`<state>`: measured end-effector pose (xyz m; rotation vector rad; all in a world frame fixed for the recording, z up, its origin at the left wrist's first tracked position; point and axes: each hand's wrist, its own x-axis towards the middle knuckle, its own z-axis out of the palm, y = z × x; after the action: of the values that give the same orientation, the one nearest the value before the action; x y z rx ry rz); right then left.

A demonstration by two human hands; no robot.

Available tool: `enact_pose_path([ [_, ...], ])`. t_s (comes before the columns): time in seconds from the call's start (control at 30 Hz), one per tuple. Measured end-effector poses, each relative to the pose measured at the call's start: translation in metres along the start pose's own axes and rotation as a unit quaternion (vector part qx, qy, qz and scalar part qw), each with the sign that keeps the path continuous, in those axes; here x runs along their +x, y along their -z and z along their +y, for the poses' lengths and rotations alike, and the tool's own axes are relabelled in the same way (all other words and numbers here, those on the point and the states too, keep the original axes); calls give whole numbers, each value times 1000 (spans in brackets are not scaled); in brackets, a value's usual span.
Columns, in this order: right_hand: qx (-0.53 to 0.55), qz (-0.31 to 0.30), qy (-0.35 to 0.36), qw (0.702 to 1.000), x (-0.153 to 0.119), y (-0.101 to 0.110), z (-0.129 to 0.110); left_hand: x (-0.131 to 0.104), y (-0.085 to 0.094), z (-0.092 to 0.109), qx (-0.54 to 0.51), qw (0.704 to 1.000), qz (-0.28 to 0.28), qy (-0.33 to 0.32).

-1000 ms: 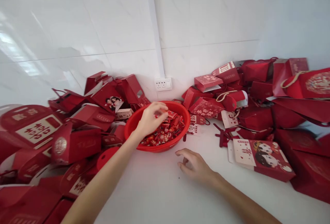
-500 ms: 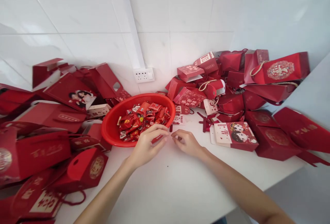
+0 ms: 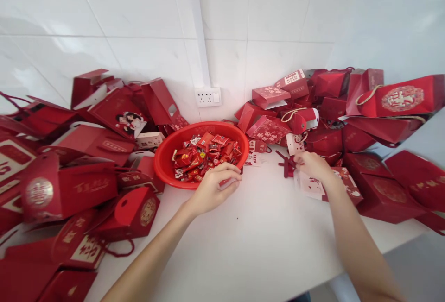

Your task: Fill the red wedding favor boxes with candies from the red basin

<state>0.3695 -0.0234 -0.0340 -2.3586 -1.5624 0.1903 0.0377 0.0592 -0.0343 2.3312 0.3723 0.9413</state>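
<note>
My left hand (image 3: pixel 218 186) is at the front right rim of a red plastic basket (image 3: pixel 160 165), its fingers loosely bent and a little apart, with nothing visible in them. The basket holds many small red-wrapped candies (image 3: pixel 205 154). Off to the right, my right hand (image 3: pixel 315 168) is closed with its fingertips together beside a small heap of dark red ribbons (image 3: pixel 287 166). Whether a ribbon is between those fingers is hidden. Under the right hand and wrist lies a flat box with a cartoon print (image 3: pixel 349 184), partly covered.
Piles of red gift boxes (image 3: pixel 93 140) crowd the left side of the white table (image 3: pixel 239 246). More red gift boxes (image 3: pixel 327 103) are heaped at the back right. A wall socket (image 3: pixel 207 97) is on the tiled wall behind the basket. Small printed cards (image 3: pixel 253 159) lie right of the basket.
My hands were nearly touching in front of the basket. The right hand has moved right to the ribbons, while the left stays by the rim. The view has shifted left.
</note>
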Motion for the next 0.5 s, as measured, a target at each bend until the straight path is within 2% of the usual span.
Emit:
enact_pose_path([
  [0.1, -47, -33, -43, 997, 2, 3, 23, -1, 0, -1, -3, 1000, 1, -5],
  [0.23, -77, -46, -68, 994, 4, -2, 34, -1, -1, -3, -8, 1000, 2, -13],
  [0.37, -74, -75, -68, 992, 9, -4, 30, -1, -2, -4, -8, 1000, 3, -18],
  [0.5, -26, -126, -2, 992, 3, 2, 15, -2, -3, -5, -6, 1000, 5, -24],
])
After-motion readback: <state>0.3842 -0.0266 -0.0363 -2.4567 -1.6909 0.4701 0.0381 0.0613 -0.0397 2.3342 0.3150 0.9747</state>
